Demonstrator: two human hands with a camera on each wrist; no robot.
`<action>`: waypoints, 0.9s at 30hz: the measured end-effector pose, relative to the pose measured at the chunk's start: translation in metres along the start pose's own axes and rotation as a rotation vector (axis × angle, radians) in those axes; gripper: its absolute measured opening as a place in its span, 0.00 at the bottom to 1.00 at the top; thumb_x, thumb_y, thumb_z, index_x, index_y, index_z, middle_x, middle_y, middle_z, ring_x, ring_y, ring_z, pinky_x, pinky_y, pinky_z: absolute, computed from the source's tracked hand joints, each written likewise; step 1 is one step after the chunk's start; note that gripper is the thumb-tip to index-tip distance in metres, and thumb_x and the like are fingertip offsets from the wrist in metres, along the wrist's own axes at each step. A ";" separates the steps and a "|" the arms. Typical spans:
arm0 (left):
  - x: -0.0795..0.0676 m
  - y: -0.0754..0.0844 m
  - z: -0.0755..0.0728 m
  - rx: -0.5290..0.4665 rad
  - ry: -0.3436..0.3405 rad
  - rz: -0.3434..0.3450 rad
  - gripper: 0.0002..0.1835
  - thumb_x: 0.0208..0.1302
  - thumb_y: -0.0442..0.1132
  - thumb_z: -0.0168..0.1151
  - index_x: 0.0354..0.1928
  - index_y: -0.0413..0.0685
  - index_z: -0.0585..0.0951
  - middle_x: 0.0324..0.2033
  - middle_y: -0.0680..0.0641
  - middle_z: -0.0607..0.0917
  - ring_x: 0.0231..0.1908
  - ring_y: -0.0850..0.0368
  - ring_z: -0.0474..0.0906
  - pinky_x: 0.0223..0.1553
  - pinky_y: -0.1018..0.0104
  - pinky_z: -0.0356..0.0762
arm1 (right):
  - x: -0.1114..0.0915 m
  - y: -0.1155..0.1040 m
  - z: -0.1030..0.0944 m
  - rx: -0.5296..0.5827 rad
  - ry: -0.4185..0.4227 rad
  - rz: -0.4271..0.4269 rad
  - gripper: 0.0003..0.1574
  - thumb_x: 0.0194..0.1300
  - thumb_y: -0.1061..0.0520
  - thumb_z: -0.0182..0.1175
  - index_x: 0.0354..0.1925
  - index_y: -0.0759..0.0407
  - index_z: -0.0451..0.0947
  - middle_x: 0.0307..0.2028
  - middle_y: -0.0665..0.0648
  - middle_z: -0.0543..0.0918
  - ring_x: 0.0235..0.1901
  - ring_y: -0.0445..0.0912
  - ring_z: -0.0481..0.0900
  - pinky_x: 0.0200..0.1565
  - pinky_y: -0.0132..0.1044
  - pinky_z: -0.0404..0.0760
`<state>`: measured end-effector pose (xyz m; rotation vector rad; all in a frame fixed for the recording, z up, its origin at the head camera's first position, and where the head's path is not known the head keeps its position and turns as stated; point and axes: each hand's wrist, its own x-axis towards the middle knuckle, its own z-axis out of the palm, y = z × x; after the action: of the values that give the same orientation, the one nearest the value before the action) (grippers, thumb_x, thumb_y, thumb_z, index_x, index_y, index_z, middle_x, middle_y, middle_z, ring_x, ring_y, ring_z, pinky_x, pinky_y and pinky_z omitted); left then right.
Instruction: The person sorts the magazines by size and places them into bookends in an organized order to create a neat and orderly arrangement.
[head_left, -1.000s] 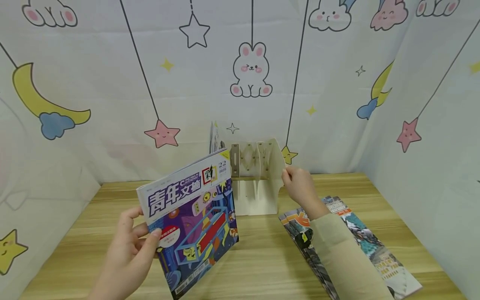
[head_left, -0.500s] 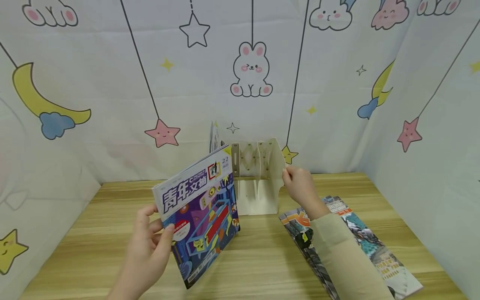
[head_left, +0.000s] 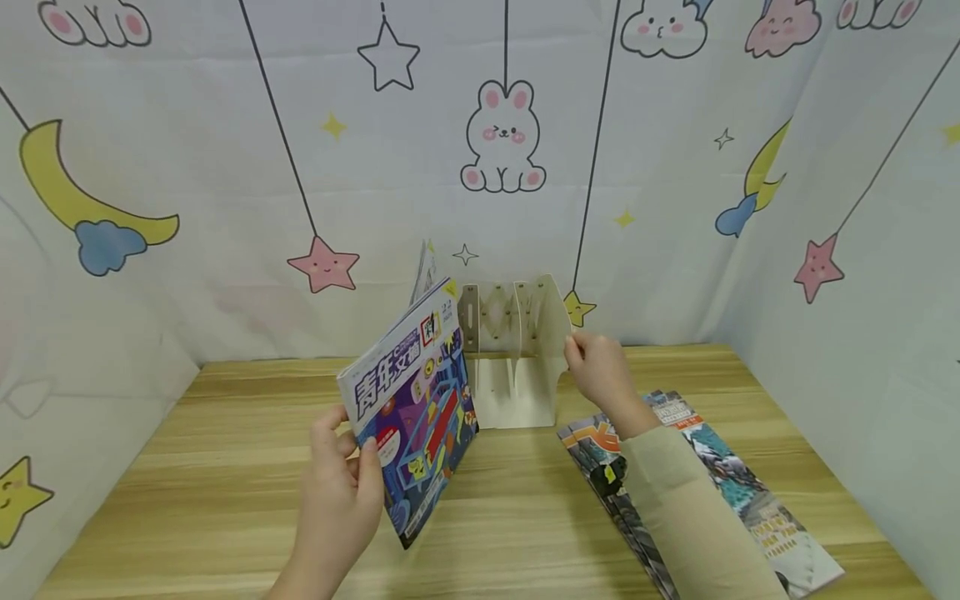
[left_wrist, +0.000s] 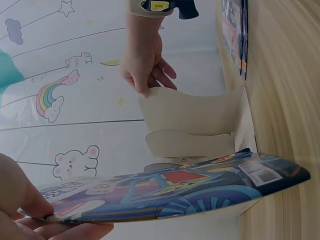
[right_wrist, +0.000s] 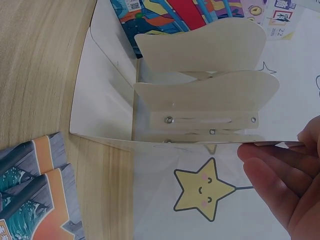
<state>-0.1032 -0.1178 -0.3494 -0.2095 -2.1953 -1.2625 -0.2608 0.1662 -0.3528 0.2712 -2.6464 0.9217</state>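
Observation:
My left hand (head_left: 341, 492) pinches a colourful magazine (head_left: 423, 425) by its left edge, thumb on the front cover and fingers behind. The magazine is upright and tilted, its far edge at the left part of a cream expanding book rack (head_left: 517, 400). With thumb and fingers, my right hand (head_left: 600, 371) grips the edge of the rack's right end panel (head_left: 557, 329). In the right wrist view, the magazine (right_wrist: 187, 12) shows beyond the rack's dividers (right_wrist: 205, 47). Another magazine or booklet (head_left: 426, 271) stands behind the held one, mostly hidden.
Several magazines (head_left: 757, 508) lie fanned on the wooden table (head_left: 187, 500) at right, partly under my right forearm. A white patterned cloth (head_left: 375, 192) hangs behind the rack and along both sides.
My left hand has carried the magazine to the right and slightly away from me, turning it more edge-on. The right hand stays on the rack's end panel.

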 end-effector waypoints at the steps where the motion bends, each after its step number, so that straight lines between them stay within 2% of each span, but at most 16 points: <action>1: 0.000 -0.001 0.003 0.000 0.007 0.005 0.23 0.63 0.20 0.49 0.58 0.37 0.58 0.38 0.28 0.83 0.24 0.44 0.85 0.23 0.68 0.83 | 0.000 0.000 0.000 -0.001 0.000 -0.001 0.22 0.72 0.57 0.47 0.19 0.58 0.66 0.12 0.54 0.68 0.11 0.44 0.60 0.15 0.32 0.61; 9: 0.002 -0.007 0.019 0.082 0.077 0.055 0.23 0.60 0.20 0.51 0.56 0.36 0.60 0.37 0.29 0.84 0.22 0.46 0.85 0.19 0.77 0.79 | 0.001 0.001 0.000 -0.004 -0.007 -0.004 0.23 0.72 0.57 0.47 0.18 0.57 0.64 0.11 0.53 0.65 0.10 0.43 0.59 0.14 0.32 0.60; 18: 0.004 -0.012 0.029 0.080 0.122 0.101 0.22 0.60 0.19 0.50 0.55 0.36 0.61 0.43 0.27 0.82 0.29 0.39 0.85 0.22 0.63 0.83 | 0.000 0.000 0.000 -0.003 -0.017 0.013 0.24 0.73 0.56 0.46 0.17 0.56 0.62 0.10 0.52 0.63 0.10 0.43 0.58 0.14 0.32 0.59; 23: 0.006 -0.015 0.035 0.106 0.144 0.128 0.22 0.60 0.19 0.51 0.55 0.37 0.61 0.44 0.27 0.81 0.30 0.37 0.85 0.22 0.60 0.84 | 0.000 0.001 0.000 -0.002 -0.013 0.013 0.24 0.73 0.57 0.46 0.17 0.57 0.63 0.10 0.52 0.63 0.10 0.43 0.58 0.14 0.32 0.59; 27: 0.006 -0.017 0.040 0.107 0.149 0.115 0.21 0.61 0.20 0.50 0.54 0.37 0.61 0.45 0.26 0.81 0.30 0.37 0.85 0.23 0.59 0.84 | 0.000 0.001 0.000 -0.009 -0.007 0.007 0.24 0.73 0.56 0.46 0.17 0.56 0.62 0.10 0.52 0.63 0.10 0.43 0.57 0.14 0.32 0.59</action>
<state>-0.1321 -0.0949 -0.3737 -0.1901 -2.0849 -1.0608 -0.2610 0.1667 -0.3537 0.2642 -2.6589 0.9127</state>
